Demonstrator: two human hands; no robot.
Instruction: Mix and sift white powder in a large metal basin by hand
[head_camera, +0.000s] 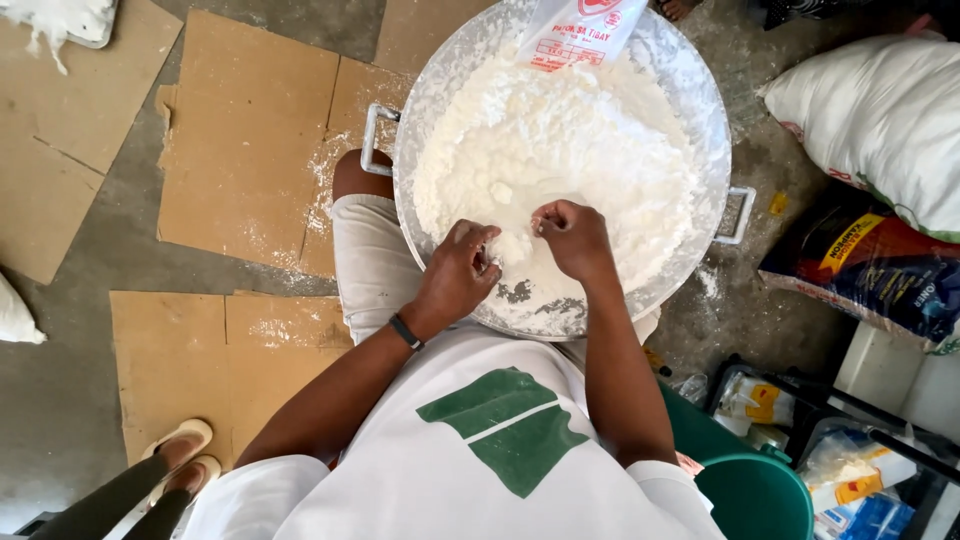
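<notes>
Both hands, left hand and right hand, pinch white dough with closed fingers in a metal basin (green bucket nearby).

There was one metal basin with two handles, holding one heap of white flour, and two hands, left and right, in it. One plastic bag lay at the far rim. Four cardboard sheets covered the floor, with one white sack on the right and one green bucket near.

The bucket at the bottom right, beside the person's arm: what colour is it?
Green. The bucket shows best in the head view, at the lower right, only partly in frame.
</notes>
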